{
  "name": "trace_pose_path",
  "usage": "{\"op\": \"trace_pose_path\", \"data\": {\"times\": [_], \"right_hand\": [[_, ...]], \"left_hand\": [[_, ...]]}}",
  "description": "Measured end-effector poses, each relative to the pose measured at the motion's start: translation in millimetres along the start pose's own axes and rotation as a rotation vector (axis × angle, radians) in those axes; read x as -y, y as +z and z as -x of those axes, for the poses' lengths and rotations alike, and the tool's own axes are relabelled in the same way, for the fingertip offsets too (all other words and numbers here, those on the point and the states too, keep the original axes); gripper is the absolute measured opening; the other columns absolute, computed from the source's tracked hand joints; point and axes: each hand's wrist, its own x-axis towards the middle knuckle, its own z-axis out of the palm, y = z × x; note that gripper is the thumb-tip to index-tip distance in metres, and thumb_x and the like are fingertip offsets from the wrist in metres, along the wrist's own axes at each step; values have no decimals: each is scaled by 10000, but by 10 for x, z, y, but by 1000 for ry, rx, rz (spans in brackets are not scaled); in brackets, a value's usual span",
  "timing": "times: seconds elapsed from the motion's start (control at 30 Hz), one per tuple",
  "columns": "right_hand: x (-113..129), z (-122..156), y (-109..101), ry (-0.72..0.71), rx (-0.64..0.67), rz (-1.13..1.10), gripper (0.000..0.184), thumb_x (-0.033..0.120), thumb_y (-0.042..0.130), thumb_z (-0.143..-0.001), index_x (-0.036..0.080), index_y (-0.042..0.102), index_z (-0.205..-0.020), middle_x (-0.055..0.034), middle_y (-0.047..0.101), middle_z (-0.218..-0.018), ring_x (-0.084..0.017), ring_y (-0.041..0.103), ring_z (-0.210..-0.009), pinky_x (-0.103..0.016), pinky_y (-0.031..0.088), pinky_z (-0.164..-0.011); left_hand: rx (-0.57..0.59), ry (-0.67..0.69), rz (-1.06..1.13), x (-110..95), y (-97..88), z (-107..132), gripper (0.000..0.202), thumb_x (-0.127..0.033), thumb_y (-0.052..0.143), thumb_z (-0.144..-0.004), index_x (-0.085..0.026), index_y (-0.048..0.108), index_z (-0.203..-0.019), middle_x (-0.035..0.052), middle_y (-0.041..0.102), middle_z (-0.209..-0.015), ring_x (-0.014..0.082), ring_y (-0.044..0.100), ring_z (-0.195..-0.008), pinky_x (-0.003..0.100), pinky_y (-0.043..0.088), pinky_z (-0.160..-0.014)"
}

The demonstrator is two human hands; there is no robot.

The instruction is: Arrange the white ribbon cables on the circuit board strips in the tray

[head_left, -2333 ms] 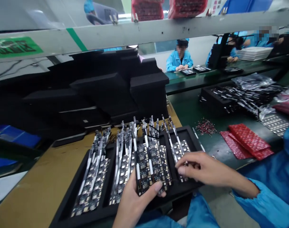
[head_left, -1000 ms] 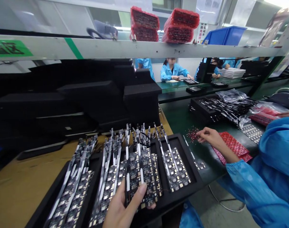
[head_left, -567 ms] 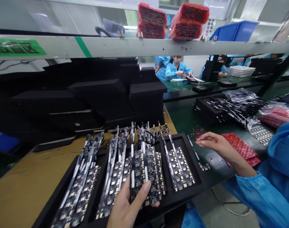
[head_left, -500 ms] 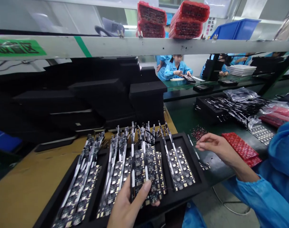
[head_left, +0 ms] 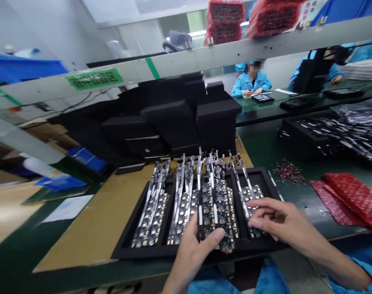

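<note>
A black foam tray (head_left: 137, 222) with several slots full of dark circuit boards with white strips lies on a brown cardboard sheet (head_left: 97, 224). My left hand (head_left: 193, 253) is closed on a circuit board (head_left: 215, 214) at the tray's near edge, thumb across its lower end. My right hand (head_left: 276, 222) hovers over the boards in the rightmost slot (head_left: 250, 196), fingers curled and pinched together; what they hold, if anything, I cannot make out.
Stacked black foam trays (head_left: 173, 118) stand behind the tray. A heap of small red parts (head_left: 288, 171) and red bubble bags (head_left: 348, 198) lie on the green bench at right. Another tray of boards (head_left: 326, 130) sits farther right. People in blue coats (head_left: 250, 79) work behind.
My right hand has come back from the heap of small red parts to the tray's rightmost slot. The view has swung left. My left hand still holds the board.
</note>
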Motion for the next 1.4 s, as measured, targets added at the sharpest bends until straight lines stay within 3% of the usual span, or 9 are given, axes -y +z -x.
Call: {"op": "trace_pose_path", "data": {"times": [0.07, 0.13, 0.23, 0.4, 0.6, 0.7, 0.8, 1.13, 1.4], "right_hand": [[-24, -15, 124, 12, 81, -60, 517, 571, 955, -866, 350, 822, -1314, -11, 832, -903, -170, 575, -643, -278, 473, -548], [-45, -43, 224, 8, 139, -84, 517, 537, 951, -867, 376, 782, -1329, -5, 833, -899, -193, 584, -647, -299, 489, -554], [-49, -98, 314, -63, 144, -27, 441, 509, 977, -809, 402, 796, -1196, 4, 851, -873, -254, 674, -709, -357, 577, -644], [-18, -125, 336, -100, 104, 57, 294, 552, 906, -893, 345, 822, -1084, -9, 885, -940, -324, 820, -1005, -399, 641, -958], [-41, -93, 319, -73, 157, -25, 297, 493, 915, -898, 344, 771, -1111, -4, 851, -872, -303, 814, -894, -402, 647, -851], [-33, -109, 309, -116, 134, 33, 292, 444, 952, -835, 411, 784, -1072, -5, 855, -921, -337, 795, -920, -452, 651, -848], [5, -124, 304, -125, 151, 81, 232, 432, 919, -863, 432, 766, -1038, 7, 848, -938, -340, 791, -918, -460, 653, -827], [97, -125, 310, -166, 133, 227, 134, 435, 788, -994, 336, 705, -1029, 8, 850, -929, -261, 779, -858, -343, 571, -722], [172, -97, 316, -219, 93, 242, 195, 361, 813, -873, 448, 720, -1021, -45, 852, -924, -356, 811, -836, -444, 633, -669]], "left_hand": [[84, 168, -24, 11, -7, 16, 629, -191, 897, -585, -256, 623, -1147, 127, 724, -1047, 458, 681, -924, 478, 570, -763], [133, 236, -46, 15, -13, 28, 598, -146, 888, -617, -232, 623, -1147, 141, 726, -1041, 450, 691, -911, 476, 573, -766], [177, 214, -33, 25, -32, 40, 547, -142, 874, -657, -211, 626, -1139, 164, 726, -1043, 458, 691, -926, 486, 573, -780], [197, 195, 13, 50, -54, 39, 499, -156, 849, -708, -223, 617, -1145, 167, 713, -1085, 472, 660, -1000, 524, 546, -845], [98, 293, -127, -22, 23, 41, 481, -161, 846, -712, -213, 630, -1140, 139, 718, -1066, 430, 684, -942, 461, 576, -797], [80, 273, -160, -70, 57, 45, 472, -197, 842, -708, -257, 638, -1129, 114, 725, -1044, 421, 685, -928, 453, 578, -778], [84, 266, -195, -102, 68, 46, 442, -201, 840, -704, -240, 654, -1103, 115, 734, -1008, 408, 697, -885, 430, 580, -752], [119, 228, -210, -141, 54, 40, 412, -208, 813, -730, -257, 653, -1106, 111, 728, -1019, 414, 686, -901, 433, 566, -750], [97, 262, -253, -115, 57, 30, 405, -196, 818, -737, -282, 652, -1096, 97, 731, -1019, 406, 687, -894, 433, 564, -734]]}}
